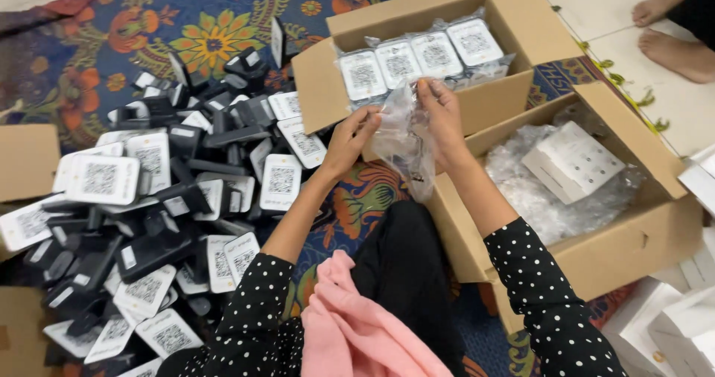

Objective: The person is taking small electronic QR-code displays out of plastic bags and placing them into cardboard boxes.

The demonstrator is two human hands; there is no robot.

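- Holding a clear bag (402,142) at frame centre, both hands are clamped on its top edge: the left hand (350,140) pinches the left side, the right hand (441,109) the right, a little apart from each other.
- The bag hangs between and below the hands; something dark sits inside it, too blurred by the plastic to make out.
- Just behind the hands, an open box (417,86) holds a row of bagged white-faced stands (417,58); its lower contents are hidden by the front wall.
- At right, a second box (633,235) holds crumpled plastic and a white carton (572,161).
- A pile (149,206) of black stands with white square faces fills the left, cut off by the bottom edge.
- Another person's bare feet (670,34) show at upper right, cut off by the frame.
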